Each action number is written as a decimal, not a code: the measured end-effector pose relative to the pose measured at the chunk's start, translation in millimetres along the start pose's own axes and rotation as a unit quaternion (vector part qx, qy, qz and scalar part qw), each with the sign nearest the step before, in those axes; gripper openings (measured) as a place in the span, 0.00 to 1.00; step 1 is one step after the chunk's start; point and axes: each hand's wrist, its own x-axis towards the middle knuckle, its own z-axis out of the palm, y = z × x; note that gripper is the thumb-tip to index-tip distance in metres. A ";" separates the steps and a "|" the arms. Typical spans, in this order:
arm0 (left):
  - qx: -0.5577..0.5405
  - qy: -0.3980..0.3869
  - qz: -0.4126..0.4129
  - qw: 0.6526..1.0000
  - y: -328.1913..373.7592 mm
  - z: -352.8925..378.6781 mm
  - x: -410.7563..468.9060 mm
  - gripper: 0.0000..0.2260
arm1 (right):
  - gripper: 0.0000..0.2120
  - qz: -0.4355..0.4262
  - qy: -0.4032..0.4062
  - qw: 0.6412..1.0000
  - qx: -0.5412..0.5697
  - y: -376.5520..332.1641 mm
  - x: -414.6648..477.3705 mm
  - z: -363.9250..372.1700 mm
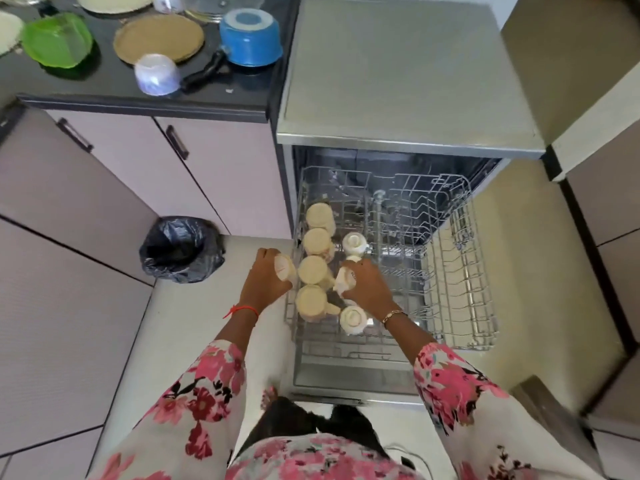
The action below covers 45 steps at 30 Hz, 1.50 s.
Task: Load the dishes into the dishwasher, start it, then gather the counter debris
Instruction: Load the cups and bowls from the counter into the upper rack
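The dishwasher stands open with its wire rack pulled out. Several cream mugs sit upside down in a row along the rack's left side, with small white cups beside them. My left hand grips a cream cup just outside the rack's left edge. My right hand holds a white cup over the rack's middle-left part. On the black counter lie a blue pot, a white bowl, a brown plate and a green bowl.
A bin lined with a black bag stands on the floor left of the dishwasher. Pink cabinet doors run below the counter. The rack's right half holds bare wire. My feet are just before the lowered door.
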 end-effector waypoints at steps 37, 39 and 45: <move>-0.027 0.017 0.038 0.999 28.8 60.9 186.1 0.30 | 0.34 -0.014 -0.031 0.986 -0.165 95.8 277.9 15.0; -0.027 0.018 0.034 0.999 29.7 60.1 187.6 0.30 | 0.34 -0.003 -0.038 0.986 -0.165 100.1 276.5 17.5; -0.024 0.018 0.033 0.999 28.5 59.2 192.0 0.31 | 0.35 0.022 -0.044 0.985 -0.168 104.0 278.2 26.3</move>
